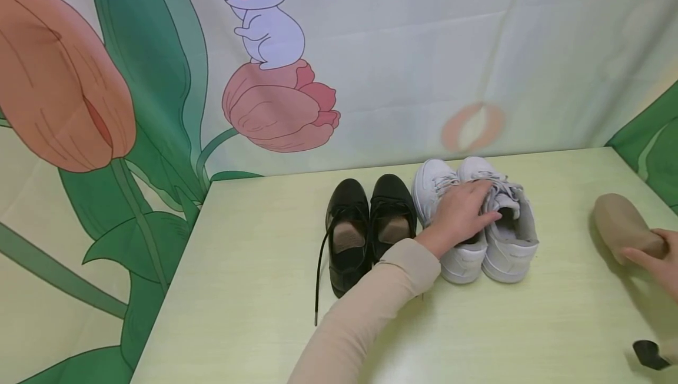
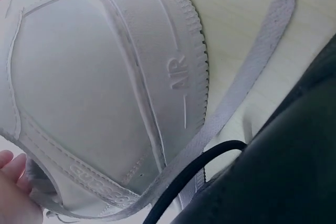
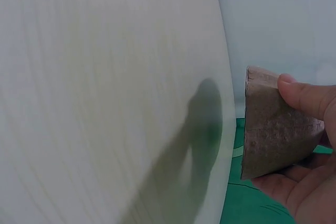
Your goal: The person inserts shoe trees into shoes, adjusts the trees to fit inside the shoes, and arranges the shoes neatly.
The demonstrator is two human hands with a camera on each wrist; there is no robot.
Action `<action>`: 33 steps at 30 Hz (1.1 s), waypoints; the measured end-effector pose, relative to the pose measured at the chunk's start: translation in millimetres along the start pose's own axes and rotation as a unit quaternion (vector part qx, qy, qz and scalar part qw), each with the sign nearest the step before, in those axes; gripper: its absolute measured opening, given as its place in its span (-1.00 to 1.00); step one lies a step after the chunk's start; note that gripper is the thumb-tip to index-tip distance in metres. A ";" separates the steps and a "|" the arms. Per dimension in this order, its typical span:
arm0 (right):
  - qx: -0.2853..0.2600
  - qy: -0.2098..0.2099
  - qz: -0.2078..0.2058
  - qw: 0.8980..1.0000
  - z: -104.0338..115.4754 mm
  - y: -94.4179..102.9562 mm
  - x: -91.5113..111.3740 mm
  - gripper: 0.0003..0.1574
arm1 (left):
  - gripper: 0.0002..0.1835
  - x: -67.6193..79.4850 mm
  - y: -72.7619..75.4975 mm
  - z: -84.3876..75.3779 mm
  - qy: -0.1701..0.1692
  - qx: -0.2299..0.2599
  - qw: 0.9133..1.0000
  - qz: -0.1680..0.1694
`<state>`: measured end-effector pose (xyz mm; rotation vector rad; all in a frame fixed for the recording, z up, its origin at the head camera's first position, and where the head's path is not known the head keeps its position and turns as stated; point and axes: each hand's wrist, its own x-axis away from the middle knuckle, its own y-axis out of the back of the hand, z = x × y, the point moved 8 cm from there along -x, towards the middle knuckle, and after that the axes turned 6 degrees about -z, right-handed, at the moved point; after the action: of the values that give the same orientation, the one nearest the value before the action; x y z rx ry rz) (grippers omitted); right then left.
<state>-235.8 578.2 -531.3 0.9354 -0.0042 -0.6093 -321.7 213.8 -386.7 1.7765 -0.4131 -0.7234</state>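
A pair of white lace-up sneakers stands side by side, the left sneaker point(image 1: 434, 186) and the right sneaker point(image 1: 511, 242). My left hand point(image 1: 461, 210) reaches over the left one, its thumb and fingers at the tongue and laces of the right one. In the left wrist view a white sneaker's side point(image 2: 79, 72) fills much of the picture, with curled fingers point(image 2: 16, 169) by its opening. At the table's right side, my right hand point(image 1: 662, 260) grips the narrow end of a brown, hollow shoe insert point(image 1: 620, 225), raised above the table.
A pair of black lace-up shoes point(image 1: 346, 201) stands left of the sneakers, brown showing inside, one lace hanging onto the table point(image 1: 238, 266). A printed cloth point(image 1: 397, 78) hangs behind. A black piece point(image 1: 650, 354) is by the right wrist.
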 end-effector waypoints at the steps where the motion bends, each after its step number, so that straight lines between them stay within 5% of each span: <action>1: -0.008 0.005 -0.002 1.000 -0.1 -0.3 -0.2 -0.12 | -0.39 -0.5 -0.4 -0.8 0.000 0.001 1.000 0.003; 13: -0.026 0.026 0.004 0.999 -2.4 -7.2 -4.5 -0.09 | -0.47 -4.2 -5.7 -6.7 -0.018 -0.051 0.999 -0.002; 23: -0.027 0.032 0.017 0.999 38.1 6.5 4.8 -0.15 | -0.45 -5.8 -8.1 -10.5 -0.011 -0.093 0.996 -0.005; 33: -0.011 0.052 0.041 0.998 12.9 -14.3 -10.5 -0.02 | -0.52 -7.8 -6.4 -13.4 0.025 -0.112 0.993 -0.029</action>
<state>-254.9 567.4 -531.6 0.9397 0.0569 -0.4837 -319.3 230.4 -388.0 1.5967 -0.2370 -0.7356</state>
